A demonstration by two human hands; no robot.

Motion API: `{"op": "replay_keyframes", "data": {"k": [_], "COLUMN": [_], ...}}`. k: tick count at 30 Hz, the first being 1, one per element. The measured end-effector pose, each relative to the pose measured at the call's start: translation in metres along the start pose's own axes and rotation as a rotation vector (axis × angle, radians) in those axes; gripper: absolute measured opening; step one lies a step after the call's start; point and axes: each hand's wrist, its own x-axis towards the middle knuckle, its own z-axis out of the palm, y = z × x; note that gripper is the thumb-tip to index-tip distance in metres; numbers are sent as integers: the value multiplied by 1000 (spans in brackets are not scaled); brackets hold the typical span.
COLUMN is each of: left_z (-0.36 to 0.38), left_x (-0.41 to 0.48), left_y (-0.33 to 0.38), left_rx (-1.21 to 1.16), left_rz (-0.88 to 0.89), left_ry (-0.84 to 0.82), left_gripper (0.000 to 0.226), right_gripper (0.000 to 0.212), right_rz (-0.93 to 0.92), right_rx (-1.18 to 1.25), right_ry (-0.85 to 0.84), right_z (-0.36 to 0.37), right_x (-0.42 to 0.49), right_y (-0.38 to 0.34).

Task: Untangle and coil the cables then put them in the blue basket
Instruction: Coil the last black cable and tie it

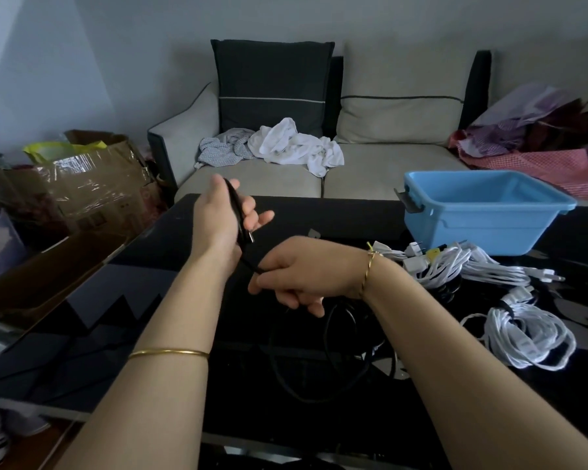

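Observation:
My left hand (223,212) is raised over the black table and grips a black cable (236,212) near its plug end. Below it my right hand (296,273) pinches the same cable, which runs down into loose black loops (340,354) on the dark table top. The blue basket (482,212) stands at the far right of the table with nothing in it. Two heaps of white cables lie to the right: one (462,266) just in front of the basket, another (530,337) nearer me.
The glossy black table (116,317) fills the foreground. Behind it is a beige sofa (387,164) with crumpled cloths and a dark cushion. Cardboard boxes (92,184) stand at the left, and bags and red fabric (540,144) at the right.

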Motion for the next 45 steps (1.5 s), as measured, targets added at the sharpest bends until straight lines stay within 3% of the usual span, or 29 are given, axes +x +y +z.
{"op": "replay_keyframes", "data": {"k": [3,9,17,24,29,31,35,37,39,42,45], "left_z": [1,-2,12,13,16,18,23,25,26,25,26], "left_x": [-7,-17,-33,-33,-26,-24,-28,-29,-29,-29,-27], "left_y": [-5,-5,14,22,20,21,20,20,21,22,25], "left_rx": [386,909,643,78,-268,-284,-132,-65,-20,-8,-87], "left_rz": [87,115,-224,-473,-494,-473,-485,-506,-532,-544,-479], "left_ry": [-56,-285,-661,-830,-766,-675,-604,-614,-619,-588,-513], "left_gripper": [30,43,50,45,44,38,36,37,41,42,41], "right_gripper": [20,10,12,20,23,19,18,18,15,12,9], "right_rz": [-19,-73,-185,-219,-211,-132,31,55,42,7,55], "right_rx": [-82,-217,-191,310,639,603,103,0,189,635,602], "right_ry": [153,609,1028,913,639,638,948,1023,1027,889,724], "right_z": [-15,-46,-50,-29,-9,-9,-23,-26,-26,-23,-17], "right_x": [-7,-23,-17,-5,8,9,8,6,4,2,5], "right_y": [0,17,36,43,49,52,60,63,66,63,68]}}
